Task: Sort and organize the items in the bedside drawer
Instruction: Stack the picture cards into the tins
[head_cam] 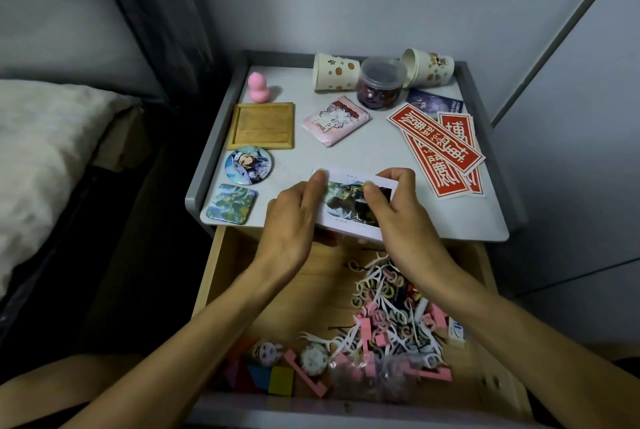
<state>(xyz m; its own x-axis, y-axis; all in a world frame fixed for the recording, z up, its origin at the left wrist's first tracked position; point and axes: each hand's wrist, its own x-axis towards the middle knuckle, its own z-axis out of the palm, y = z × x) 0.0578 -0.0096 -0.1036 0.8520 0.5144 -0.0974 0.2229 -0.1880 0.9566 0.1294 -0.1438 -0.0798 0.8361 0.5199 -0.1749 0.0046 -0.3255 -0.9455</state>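
Head view: your left hand (294,221) and right hand (407,210) both pinch a stack of picture cards (349,207) over the desk (346,151) front edge, above the open drawer (216,266) — sorting is mid-step. Next move, as judged — lay the stack squarely on bare desk.

The red rectangular paper stickers (437,138) on the grey desk (381,155) bore large white Chinese characters inside white borders. They lay turned away from the camera, so no character could be read with certainty. The pink plastic packet (335,120) carried a short line of dark red characters, too blurred to read. The dark blue card (434,102) had small white lettering at its right edge, and the small white box (456,331) in the wooden drawer (311,285) showed blue marks, both illegible.
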